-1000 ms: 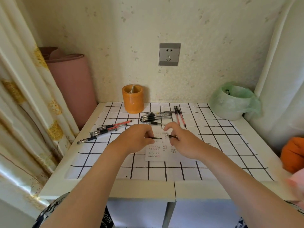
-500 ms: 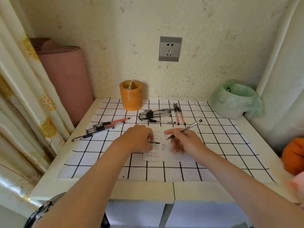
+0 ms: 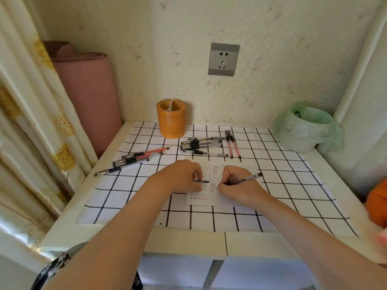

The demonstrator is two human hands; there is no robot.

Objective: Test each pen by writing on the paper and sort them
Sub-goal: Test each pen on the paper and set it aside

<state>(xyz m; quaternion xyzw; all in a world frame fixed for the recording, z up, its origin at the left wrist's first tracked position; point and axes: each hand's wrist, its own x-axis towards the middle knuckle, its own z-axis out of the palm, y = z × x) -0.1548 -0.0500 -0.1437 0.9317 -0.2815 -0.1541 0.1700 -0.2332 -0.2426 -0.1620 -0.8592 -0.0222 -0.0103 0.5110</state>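
Observation:
My right hand (image 3: pixel 236 183) grips a black pen (image 3: pixel 247 179) in a writing hold, its tip down on the small white paper (image 3: pixel 206 200) covered with rows of black and red marks. My left hand (image 3: pixel 182 176) rests on the paper's left part and pinches the pen cap (image 3: pixel 202 181). A heap of black pens (image 3: pixel 201 145) with two red pens (image 3: pixel 233 146) lies behind the paper. Another group of pens (image 3: pixel 136 159), black and red, lies at the left of the checked mat.
An orange pen cup (image 3: pixel 171 119) stands at the back against the wall. A bin lined with a green bag (image 3: pixel 305 127) sits at the back right. A pink roll (image 3: pixel 88 97) and curtain flank the left; an orange object (image 3: pixel 377 203) is at the right edge.
The hands pulled pen and cap apart. My right hand turned the pen into a writing grip and lowered its tip onto the paper; my left hand kept the cap.

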